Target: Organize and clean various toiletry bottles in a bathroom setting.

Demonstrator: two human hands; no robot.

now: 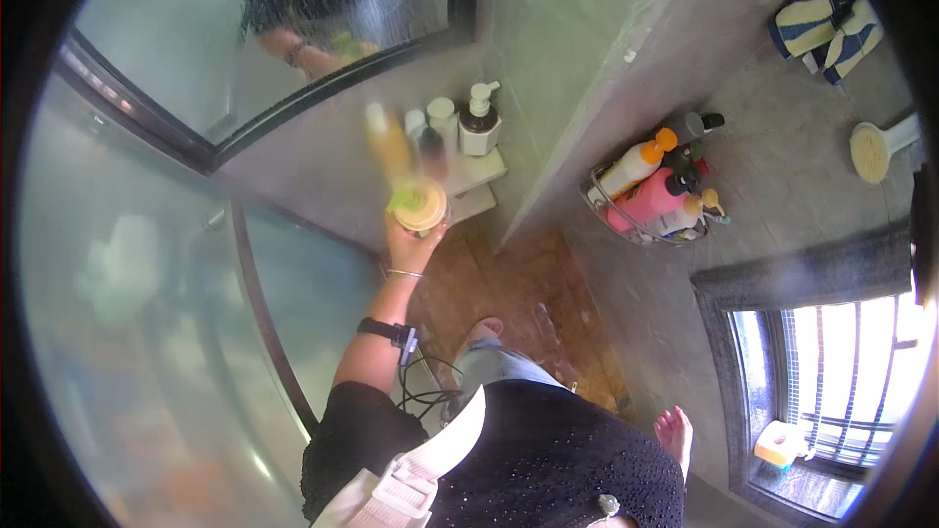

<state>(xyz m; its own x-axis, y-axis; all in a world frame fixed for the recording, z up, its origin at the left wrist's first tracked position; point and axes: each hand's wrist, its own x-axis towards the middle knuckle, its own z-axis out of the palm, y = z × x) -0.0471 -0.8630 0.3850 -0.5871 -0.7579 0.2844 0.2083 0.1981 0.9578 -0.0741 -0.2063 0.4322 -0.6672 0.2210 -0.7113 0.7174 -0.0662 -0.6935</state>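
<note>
My left hand reaches forward, closed around a round container with a pale yellow top. Something light green shows at the container's left edge. Just beyond it stand several bottles by the wall: a tall amber bottle, partly smeared, a dark bottle, a white-capped one and a brown pump bottle with a white label. My right hand hangs low beside my body, fingers slightly apart, with nothing seen in it.
On the right wall a wire basket holds several bottles, among them a pink one. Further right are a round brush, a striped cloth and a barred window. A glass panel stands at left; a wet mirror hangs ahead.
</note>
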